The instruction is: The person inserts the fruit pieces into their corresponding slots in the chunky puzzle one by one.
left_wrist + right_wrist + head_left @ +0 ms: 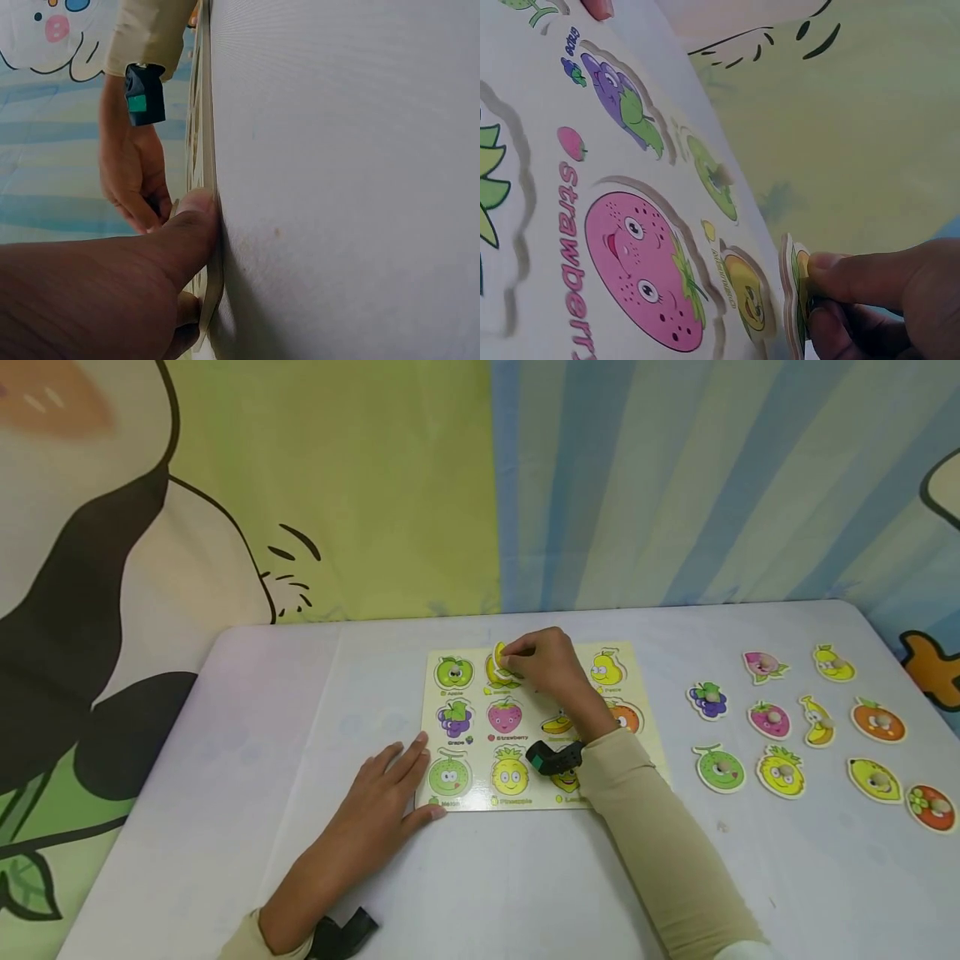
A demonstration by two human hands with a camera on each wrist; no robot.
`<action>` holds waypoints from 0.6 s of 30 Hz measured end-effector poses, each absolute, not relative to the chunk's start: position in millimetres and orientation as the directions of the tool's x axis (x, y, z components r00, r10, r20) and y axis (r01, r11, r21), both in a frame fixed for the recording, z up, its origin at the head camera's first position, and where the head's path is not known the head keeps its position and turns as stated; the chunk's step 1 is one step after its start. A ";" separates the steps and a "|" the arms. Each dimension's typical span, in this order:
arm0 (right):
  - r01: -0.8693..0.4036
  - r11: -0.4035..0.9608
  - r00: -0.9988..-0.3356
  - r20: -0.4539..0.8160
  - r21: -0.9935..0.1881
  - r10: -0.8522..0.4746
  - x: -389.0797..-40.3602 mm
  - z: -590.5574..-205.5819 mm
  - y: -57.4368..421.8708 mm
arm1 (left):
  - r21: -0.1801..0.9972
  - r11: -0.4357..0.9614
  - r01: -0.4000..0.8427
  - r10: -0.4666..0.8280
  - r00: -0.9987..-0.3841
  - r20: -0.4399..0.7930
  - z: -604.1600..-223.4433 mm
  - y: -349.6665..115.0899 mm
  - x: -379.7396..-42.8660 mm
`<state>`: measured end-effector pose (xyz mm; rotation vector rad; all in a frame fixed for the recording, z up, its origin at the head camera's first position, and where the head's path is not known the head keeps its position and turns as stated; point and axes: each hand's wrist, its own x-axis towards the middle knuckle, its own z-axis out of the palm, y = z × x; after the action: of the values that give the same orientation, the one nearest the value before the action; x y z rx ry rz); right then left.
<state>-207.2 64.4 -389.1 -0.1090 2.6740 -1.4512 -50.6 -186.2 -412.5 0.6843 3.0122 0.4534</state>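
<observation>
A pale yellow fruit puzzle board (pixel 482 770) lies flat on the table, with printed fruit pictures and names. Between thumb and fingers, my right hand (pixel 553 670) pinches a yellow and green fruit puzzle piece (pixel 796 292), tilted on edge. This piece stands over the yellow fruit slot (pixel 747 294) in the top row, beside the apple (pixel 454 673). My left hand (pixel 384 797) rests at the board's left edge, fingers extended, its thumb (pixel 196 202) on the near left corner. Part of the board's right side is hidden under my right forearm.
Several loose knobbed fruit pieces lie on the white table (pixel 360 685) right of the board, among them grapes (pixel 707 701), a melon (pixel 720 769), a pineapple (pixel 781 772) and a tomato (pixel 931 808). A printed cloth backdrop (pixel 375 485) hangs behind the table.
</observation>
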 end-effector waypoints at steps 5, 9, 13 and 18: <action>-0.003 0.563 -0.992 -0.069 -0.826 -0.107 -206.3 -394.8 57.0 | 0.287 0.860 0.422 0.428 -0.903 0.044 -412.2 -186.9 -50.7; 0.022 0.569 -0.990 -0.096 -0.822 -0.100 -204.7 -397.1 53.7 | 0.286 0.858 0.426 0.432 -0.901 0.047 -412.8 -187.5 -50.5; 0.033 0.569 -0.991 -0.100 -0.822 -0.088 -204.6 -397.5 52.9 | 0.283 0.860 0.425 0.431 -0.901 0.045 -413.3 -187.9 -50.7; 0.030 0.584 -0.991 -0.101 -0.811 -0.090 -204.7 -396.5 51.6 | 0.283 0.861 0.422 0.429 -0.902 0.039 -414.0 -187.7 -51.0</action>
<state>-204.7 51.6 -396.5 -0.0513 2.6770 -1.3752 -51.0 -187.7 -414.0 0.6872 3.0069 0.4480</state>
